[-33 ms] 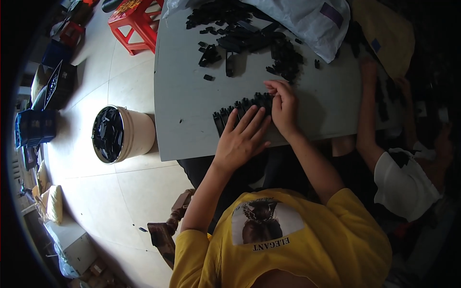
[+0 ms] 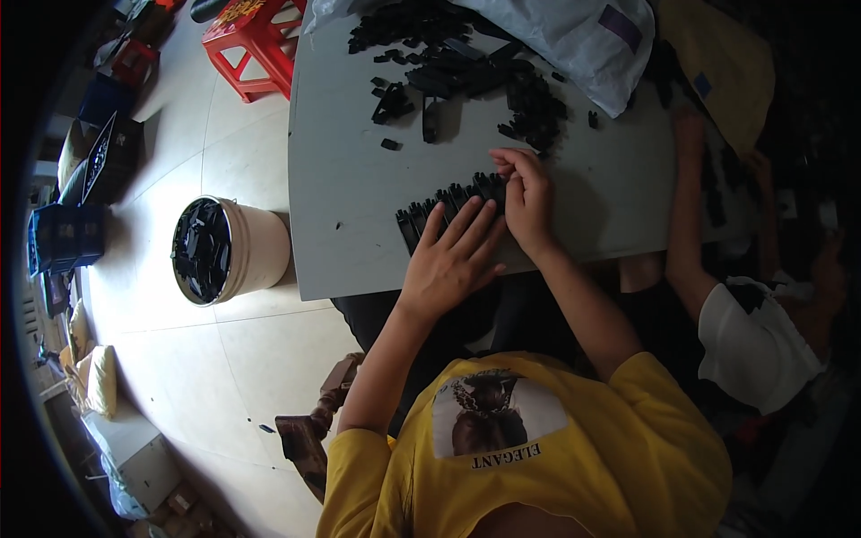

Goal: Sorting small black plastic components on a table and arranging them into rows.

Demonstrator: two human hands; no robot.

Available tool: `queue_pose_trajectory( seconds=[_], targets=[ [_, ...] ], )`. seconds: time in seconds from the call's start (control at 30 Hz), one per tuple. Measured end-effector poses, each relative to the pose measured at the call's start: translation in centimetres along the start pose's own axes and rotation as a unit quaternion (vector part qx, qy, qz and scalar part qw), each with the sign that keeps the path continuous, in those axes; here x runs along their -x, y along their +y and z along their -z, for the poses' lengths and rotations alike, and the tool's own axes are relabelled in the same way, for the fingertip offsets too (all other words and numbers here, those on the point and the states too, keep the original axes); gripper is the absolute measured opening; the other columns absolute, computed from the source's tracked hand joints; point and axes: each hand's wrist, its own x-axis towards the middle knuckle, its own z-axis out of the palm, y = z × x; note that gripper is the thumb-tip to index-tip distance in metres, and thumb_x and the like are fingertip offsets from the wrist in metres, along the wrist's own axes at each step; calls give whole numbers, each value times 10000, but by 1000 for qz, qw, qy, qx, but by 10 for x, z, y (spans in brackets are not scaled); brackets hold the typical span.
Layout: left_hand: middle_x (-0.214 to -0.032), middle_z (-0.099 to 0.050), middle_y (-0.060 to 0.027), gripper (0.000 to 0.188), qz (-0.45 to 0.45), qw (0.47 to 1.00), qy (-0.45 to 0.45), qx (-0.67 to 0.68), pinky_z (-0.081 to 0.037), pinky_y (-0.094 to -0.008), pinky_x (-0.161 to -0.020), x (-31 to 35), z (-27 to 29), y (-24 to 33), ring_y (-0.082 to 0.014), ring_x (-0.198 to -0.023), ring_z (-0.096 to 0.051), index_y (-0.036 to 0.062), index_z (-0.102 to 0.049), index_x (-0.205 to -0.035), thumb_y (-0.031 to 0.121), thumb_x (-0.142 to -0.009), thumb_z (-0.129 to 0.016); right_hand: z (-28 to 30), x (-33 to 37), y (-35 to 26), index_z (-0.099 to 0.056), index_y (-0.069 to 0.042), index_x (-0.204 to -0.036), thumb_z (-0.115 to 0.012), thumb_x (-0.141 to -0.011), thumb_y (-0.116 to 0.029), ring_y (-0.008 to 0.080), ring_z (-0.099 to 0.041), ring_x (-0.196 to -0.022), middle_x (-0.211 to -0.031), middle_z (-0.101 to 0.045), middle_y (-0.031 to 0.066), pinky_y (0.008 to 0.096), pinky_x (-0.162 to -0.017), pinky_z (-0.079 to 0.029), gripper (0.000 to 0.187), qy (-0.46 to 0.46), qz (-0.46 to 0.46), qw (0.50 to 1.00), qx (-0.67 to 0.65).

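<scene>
fingers of our left hand point(image 2: 451, 260) lie spread and flat on a row of black parts point(image 2: 448, 202) near the grey desk point(image 2: 350, 197) edge. our right hand point(image 2: 525, 202) pinches the row's far end. beyond sits a loose black pile point(image 2: 475, 76); a bucket point(image 2: 229, 249) stands on the floor.

Lighting: even, diffuse daylight, brightest on the floor point(image 2: 224, 359) left of the table point(image 2: 359, 179). Tabletop: mid-grey, no glare. Shadows: soft, short; a faint one under the right hand point(image 2: 529, 202) on the table, a deeper one below the table's near edge. Black parts point(image 2: 448, 202) beside the left hand point(image 2: 448, 260): little surface detail, shapes merge. Right of the table: dim, murky, detail lost. Distortion: strong fisheye; table edges bow, black vignette rings the frame. Focus: centre fairly sharp, rim soft and smeared.
</scene>
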Motion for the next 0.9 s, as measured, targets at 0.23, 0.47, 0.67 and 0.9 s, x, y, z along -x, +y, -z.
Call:
queue_pose_trajectory(
  seconds=[0.23,0.47,0.67,0.9],
  targets=[
    [-1385,-477,-74,532,-21,999,35,-14,-314,-459,-1077,1,-5,0,-229,-1311,-420,114,-530,-1307,383,-855,-603,-21,-50,-4,-650,-61,-1085,-546,-799,8,301,-533,-1090,-1145,-578,110,396,-942,-429,312,-45,172,970,169],
    [-1321,-521,-119,488,-28,997,69,-10,-370,-437,-1037,3,-9,-2,-255,-1249,-477,53,-557,-1254,339,-861,-598,-99,-99,-6,-638,-117,-1091,-639,-818,-101,298,-497,-1173,-1256,-526,92,438,-991,-382,274,-122,352,892,257],
    [-1349,-508,-103,492,-5,998,68,9,-365,-428,-1046,6,-11,-1,-243,-1266,-471,80,-549,-1274,309,-843,-619,-65,-112,56,-632,-81,-991,-645,-818,-103,294,-501,-1150,-1216,-540,91,422,-951,-403,175,-129,272,915,267],
    [-1320,-528,-116,474,-18,996,90,14,-388,-418,-1027,5,-12,-2,-255,-1237,-494,59,-569,-1239,296,-832,-627,-62,-109,18,-668,-54,-926,-638,-825,-88,269,-607,-889,-936,-608,87,389,-790,-495,111,-162,316,910,215]
  ],
)
